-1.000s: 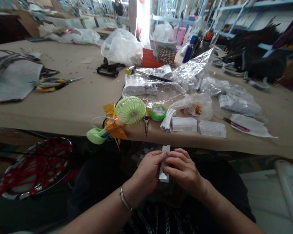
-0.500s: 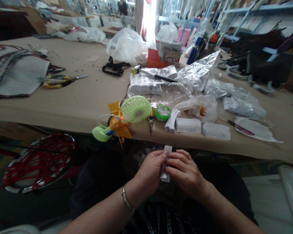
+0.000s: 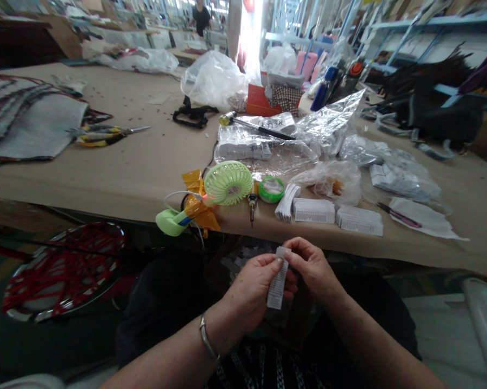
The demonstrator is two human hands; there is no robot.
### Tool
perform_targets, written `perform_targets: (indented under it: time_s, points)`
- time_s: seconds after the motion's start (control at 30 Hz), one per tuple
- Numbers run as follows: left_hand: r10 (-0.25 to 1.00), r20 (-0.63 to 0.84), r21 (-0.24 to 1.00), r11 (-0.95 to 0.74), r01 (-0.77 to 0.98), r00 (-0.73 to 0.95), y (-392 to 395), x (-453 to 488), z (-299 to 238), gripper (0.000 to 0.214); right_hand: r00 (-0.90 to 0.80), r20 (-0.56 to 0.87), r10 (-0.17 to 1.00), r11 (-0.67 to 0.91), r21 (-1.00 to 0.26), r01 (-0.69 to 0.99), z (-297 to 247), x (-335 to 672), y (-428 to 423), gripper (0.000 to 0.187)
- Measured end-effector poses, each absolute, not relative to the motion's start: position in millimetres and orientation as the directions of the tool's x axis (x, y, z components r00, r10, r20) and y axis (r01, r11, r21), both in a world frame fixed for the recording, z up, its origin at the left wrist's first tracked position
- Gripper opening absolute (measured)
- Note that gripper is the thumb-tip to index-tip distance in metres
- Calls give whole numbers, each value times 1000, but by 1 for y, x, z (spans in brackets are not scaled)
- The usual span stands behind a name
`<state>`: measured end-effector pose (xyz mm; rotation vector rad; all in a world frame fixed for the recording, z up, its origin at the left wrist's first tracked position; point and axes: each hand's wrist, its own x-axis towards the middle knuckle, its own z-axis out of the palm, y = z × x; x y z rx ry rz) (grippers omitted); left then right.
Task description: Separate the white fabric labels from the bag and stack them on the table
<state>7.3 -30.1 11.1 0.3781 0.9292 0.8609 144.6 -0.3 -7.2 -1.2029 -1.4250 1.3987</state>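
Note:
A narrow white printed label [image 3: 277,289] hangs between my hands, just below the table's front edge. My left hand [image 3: 253,286] pinches it near its upper end between thumb and fingers. The thumb and forefinger of my right hand [image 3: 314,270] close on the label's top corner. Small lines of print cover the label's lower part. On the table ahead lie stacks of similar white labels [image 3: 314,210], with another stack [image 3: 359,220] to their right and a bent stack [image 3: 287,203] to their left.
A green clip fan [image 3: 228,183] is taped at the table edge. Beside it lie a soldering-iron-like tool [image 3: 252,201] and a round green container [image 3: 271,189]. Plastic-wrapped bundles [image 3: 247,146], snips [image 3: 401,215] and pliers [image 3: 101,135] lie around. Below left stands a red-strapped stool [image 3: 65,270].
My right hand has moved up from the label's side to its top corner, with thumb and forefinger closed there. The label's printed face now shows. My left hand keeps its hold.

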Motion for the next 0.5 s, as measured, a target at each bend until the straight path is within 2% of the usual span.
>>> perform_targets:
  time_s: [0.1, 0.27, 0.33, 0.43, 0.5]
  points:
    - [767, -501, 609, 642, -467, 402, -31, 5, 10, 16, -278, -178, 944, -184, -983, 4, -9, 137, 2, 19]
    - [721, -490, 577, 690, -437, 490, -31, -4, 10, 14, -288, -180, 941, -202, -978, -47, -11, 133, 0, 18]
    - [720, -474, 592, 686, -422, 507, -31, -7, 11, 15, -366, -195, 910, -258, -957, -132, -11, 135, 1, 19]
    - [701, -421, 600, 691, -403, 575, -32, -10, 12, 17, -576, -203, 792, -392, -892, -224, -12, 139, 3, 38]
    - [671, -408, 590, 711, -382, 619, -33, -11, 11, 17, -673, -168, 720, -437, -863, -252, -14, 140, 5, 41]
